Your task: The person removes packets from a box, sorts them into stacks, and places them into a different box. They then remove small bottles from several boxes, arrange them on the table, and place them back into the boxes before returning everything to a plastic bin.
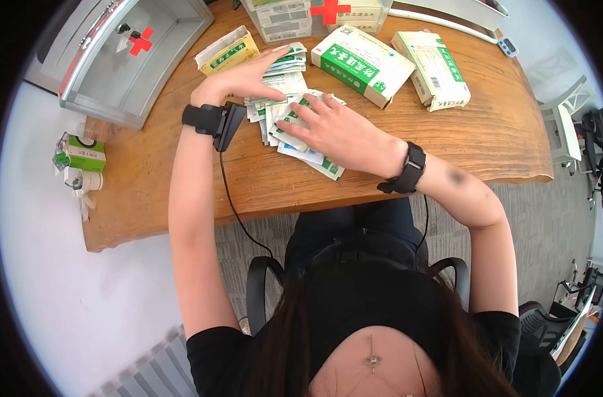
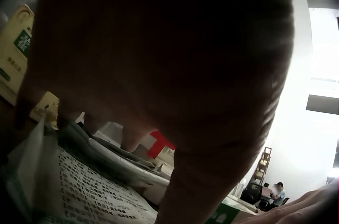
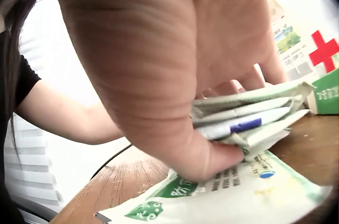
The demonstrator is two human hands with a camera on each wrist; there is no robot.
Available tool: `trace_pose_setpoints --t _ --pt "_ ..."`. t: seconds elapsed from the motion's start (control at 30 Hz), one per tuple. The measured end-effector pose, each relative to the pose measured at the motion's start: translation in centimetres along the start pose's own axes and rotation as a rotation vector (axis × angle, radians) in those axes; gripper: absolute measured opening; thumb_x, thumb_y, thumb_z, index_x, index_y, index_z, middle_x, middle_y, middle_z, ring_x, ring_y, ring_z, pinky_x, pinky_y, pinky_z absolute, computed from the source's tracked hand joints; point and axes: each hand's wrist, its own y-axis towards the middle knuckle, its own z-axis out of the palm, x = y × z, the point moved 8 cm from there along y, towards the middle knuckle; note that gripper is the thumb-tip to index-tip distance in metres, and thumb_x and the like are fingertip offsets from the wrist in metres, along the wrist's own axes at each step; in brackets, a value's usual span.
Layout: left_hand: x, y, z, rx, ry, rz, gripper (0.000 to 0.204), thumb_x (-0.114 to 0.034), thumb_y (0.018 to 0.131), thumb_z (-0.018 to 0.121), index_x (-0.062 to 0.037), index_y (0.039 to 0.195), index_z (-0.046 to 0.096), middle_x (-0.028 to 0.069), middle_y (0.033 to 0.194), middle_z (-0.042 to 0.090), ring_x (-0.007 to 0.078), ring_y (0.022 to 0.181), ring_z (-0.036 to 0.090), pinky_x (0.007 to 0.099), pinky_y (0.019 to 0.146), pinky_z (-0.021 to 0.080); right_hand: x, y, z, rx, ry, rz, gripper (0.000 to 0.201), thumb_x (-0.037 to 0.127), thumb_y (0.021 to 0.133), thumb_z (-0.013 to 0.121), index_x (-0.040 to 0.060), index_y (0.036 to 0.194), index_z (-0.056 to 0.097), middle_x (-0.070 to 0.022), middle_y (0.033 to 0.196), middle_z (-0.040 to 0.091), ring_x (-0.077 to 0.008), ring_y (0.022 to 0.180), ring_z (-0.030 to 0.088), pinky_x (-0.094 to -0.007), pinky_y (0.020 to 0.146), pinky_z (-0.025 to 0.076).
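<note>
Wooden surface (image 1: 142, 198) beneath them, sachets (image 1: 333, 168) lie untidily under the fingers. The right hand (image 1: 351, 135) grips some between thumb and fingers; the left hand (image 1: 238, 81) rests over others, fingers open. Boxes (image 1: 364, 63) lie beyond the fingertips. Uneven squeezing could skew the stacked sachets, letting slick ones slip out sideways.

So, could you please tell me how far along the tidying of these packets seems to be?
Probably midway. The packets are already out on the table, roughly gathered near the yellow box. The left hand is over the farther ones; the right hand rests on the nearer ones. Apparently remaining: squaring them up, as they overlap at uneven angles.
</note>
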Motion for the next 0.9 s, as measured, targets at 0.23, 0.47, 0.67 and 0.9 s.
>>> trace_pose_setpoints --t 0.23,0.47,0.67,0.9 --pt "-0.2 -0.4 0.5 0.027 0.000 0.010 0.095 -0.021 0.067 0.068 -0.0121 0.148 0.019 0.0171 0.150 0.025 0.0272 0.135 0.031 0.0315 0.110 0.028 -1.1 0.1 -1.0 -0.052 0.100 0.028 0.045 0.010 0.082 0.056 0.0089 0.126 0.049 -0.0117 0.110 0.058 -0.0261 0.103 0.058 -0.0370 0.087 0.047" --pt "-0.9 -0.9 -0.1 -0.062 -0.078 0.008 0.078 0.001 0.072 0.052 -0.0137 0.145 0.029 0.0154 0.141 0.040 0.0243 0.128 0.042 0.0307 0.105 0.034 -5.0 0.3 -1.2 0.212 0.581 0.287 0.044 0.001 0.079 0.059 0.0075 0.121 0.050 -0.0188 0.110 0.060 -0.0322 0.102 0.059 -0.0384 0.082 0.049" --pt "0.7 -0.9 -0.5 -0.255 -0.091 0.041 0.060 0.000 0.080 0.050 -0.0160 0.138 0.042 0.0147 0.133 0.050 0.0277 0.119 0.051 0.0327 0.099 0.041 -8.1 -0.5 -2.3 -0.289 0.644 0.210 0.034 0.002 0.076 0.062 0.0028 0.108 0.054 -0.0167 0.090 0.062 -0.0324 0.091 0.060 -0.0393 0.079 0.049" --pt "-0.9 -2.5 -1.4 -0.272 -0.058 -0.108 0.048 -0.001 0.085 0.051 -0.0106 0.132 0.048 0.0126 0.127 0.056 0.0293 0.114 0.053 0.0339 0.097 0.043 -12.8 -2.6 -2.7 -0.206 0.925 0.610 0.039 0.022 0.082 0.068 0.0046 0.116 0.061 -0.0104 0.078 0.066 -0.0152 0.065 0.057 -0.0307 0.062 0.047"
